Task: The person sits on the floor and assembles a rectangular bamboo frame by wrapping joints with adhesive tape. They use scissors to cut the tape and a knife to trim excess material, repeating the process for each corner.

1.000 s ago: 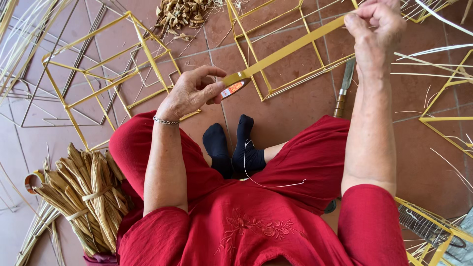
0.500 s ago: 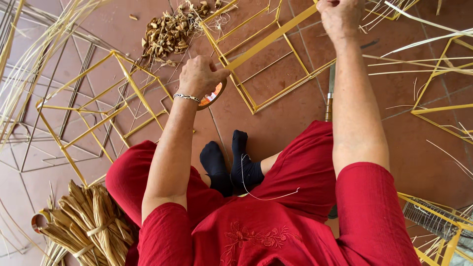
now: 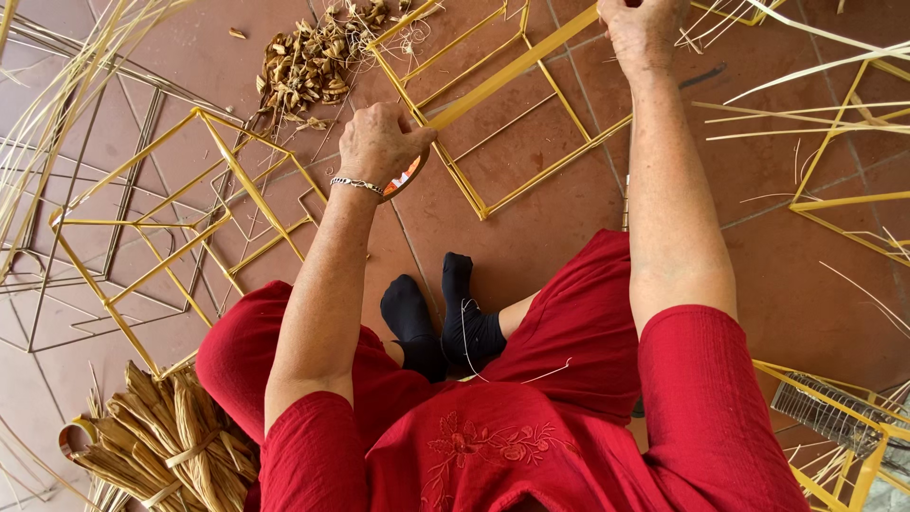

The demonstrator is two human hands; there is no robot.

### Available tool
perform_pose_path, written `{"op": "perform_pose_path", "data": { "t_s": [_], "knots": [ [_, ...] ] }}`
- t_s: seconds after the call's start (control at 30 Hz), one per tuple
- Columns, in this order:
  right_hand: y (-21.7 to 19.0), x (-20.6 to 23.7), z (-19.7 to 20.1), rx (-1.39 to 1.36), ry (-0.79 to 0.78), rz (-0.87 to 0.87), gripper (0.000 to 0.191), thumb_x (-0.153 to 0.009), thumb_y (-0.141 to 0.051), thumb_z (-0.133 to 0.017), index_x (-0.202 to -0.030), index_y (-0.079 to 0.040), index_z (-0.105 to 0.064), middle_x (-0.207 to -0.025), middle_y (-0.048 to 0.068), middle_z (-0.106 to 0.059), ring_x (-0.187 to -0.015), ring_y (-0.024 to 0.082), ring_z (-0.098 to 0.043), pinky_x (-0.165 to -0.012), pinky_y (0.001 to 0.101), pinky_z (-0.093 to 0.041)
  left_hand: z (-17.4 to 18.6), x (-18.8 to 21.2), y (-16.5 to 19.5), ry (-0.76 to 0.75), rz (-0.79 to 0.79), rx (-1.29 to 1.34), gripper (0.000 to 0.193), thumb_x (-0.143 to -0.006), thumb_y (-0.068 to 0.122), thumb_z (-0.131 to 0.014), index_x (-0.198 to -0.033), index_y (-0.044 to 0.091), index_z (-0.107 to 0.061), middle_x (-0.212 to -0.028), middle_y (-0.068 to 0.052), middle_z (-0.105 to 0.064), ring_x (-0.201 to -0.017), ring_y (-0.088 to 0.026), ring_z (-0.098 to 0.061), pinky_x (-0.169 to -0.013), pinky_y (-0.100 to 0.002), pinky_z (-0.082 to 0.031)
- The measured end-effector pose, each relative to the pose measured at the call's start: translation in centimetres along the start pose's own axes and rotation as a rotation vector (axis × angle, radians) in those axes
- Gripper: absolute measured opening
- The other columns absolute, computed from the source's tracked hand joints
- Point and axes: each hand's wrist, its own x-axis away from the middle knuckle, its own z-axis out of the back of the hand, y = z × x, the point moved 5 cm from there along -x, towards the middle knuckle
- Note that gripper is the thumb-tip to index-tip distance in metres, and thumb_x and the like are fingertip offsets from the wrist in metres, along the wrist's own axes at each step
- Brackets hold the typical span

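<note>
I sit on a tiled floor in red clothes and black socks. My left hand (image 3: 381, 142), with a bracelet at the wrist, is closed around a roll of yellow tape (image 3: 406, 176) with an orange core. A long strip of yellow tape (image 3: 512, 71) runs taut from it up to my right hand (image 3: 643, 30), which pinches the far end at the top edge of the view. Both arms are stretched forward over a square yellow wire frame (image 3: 531, 133) lying on the floor.
A larger yellow wire frame (image 3: 180, 228) and bare metal frames (image 3: 85, 190) lie at left. A pile of dry leaf scraps (image 3: 308, 62) sits at the top. Bundled straw (image 3: 171, 446) lies bottom left, loose strips and more frames (image 3: 853, 190) at right.
Both hands have moved farther away from my body and upward in view, keeping the yellow strip stretched between them. The view has tilted, showing more of my lap.
</note>
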Motion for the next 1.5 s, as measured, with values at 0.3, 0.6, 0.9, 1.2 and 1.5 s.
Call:
{"op": "perform_pose_path", "data": {
  "t_s": [0.3,0.6,0.9,1.2,1.5],
  "knots": [
    [2.9,0.6,-0.6,-0.414,-0.146,-0.455,0.010,-0.093,-0.003,-0.079,-0.099,-0.006,-0.072,-0.090,0.003,-0.075,-0.076,0.011,-0.076,-0.062,0.0232,-0.066,0.1,0.6,0.1,0.231,-0.286,0.019,0.039,-0.081,0.035,-0.083,-0.102,0.008,-0.066,-0.093,-0.010,-0.072,-0.085,-0.026,-0.069,-0.073,-0.042,-0.054],
    [4.0,-0.1,-1.5,-0.380,-0.221,-0.246,0.010,-0.100,0.000,-0.079,-0.103,-0.003,-0.070,-0.089,0.001,-0.072,-0.076,0.010,-0.072,-0.065,0.0241,-0.061,-2.3,0.7,1.0,0.306,-0.465,-0.103,0.021,-0.099,0.020,-0.068,-0.115,0.022,-0.080,-0.100,-0.013,-0.061,-0.068,-0.025,-0.068,-0.062,-0.042,-0.056],
    [-0.9,0.2,1.1,0.211,-0.384,0.520,0.017,-0.100,0.004,-0.074,-0.105,-0.012,-0.079,-0.096,0.002,-0.075,-0.092,0.016,-0.070,-0.081,0.0304,-0.057,-3.6,-1.1,3.6,0.344,-0.389,-0.311,0.025,-0.084,0.032,-0.078,-0.083,0.008,-0.072,-0.098,-0.016,-0.064,-0.069,-0.029,-0.069,-0.058,-0.045,-0.057],
    [-2.7,-0.5,-0.2,0.841,-0.390,0.887,0.021,-0.082,0.013,-0.056,-0.079,-0.008,-0.057,-0.096,0.007,-0.064,-0.093,0.017,-0.066,-0.076,0.0300,-0.054,-4.5,-1.1,5.0,0.257,-0.397,-0.509,0.006,-0.090,0.006,-0.065,-0.084,0.004,-0.068,-0.097,-0.015,-0.065,-0.077,-0.028,-0.074,-0.062,-0.041,-0.060],
    [-7.8,2.5,-3.6,1.057,-0.324,1.067,0.024,-0.078,0.006,-0.071,-0.067,-0.012,-0.061,-0.099,0.002,-0.064,-0.112,0.019,-0.058,-0.099,0.0360,-0.052,-4.5,-0.9,4.2,0.330,-0.411,-0.438,0.004,-0.088,0.005,-0.066,-0.090,0.003,-0.065,-0.099,-0.013,-0.063,-0.072,-0.027,-0.074,-0.059,-0.040,-0.060]
  ]
}}
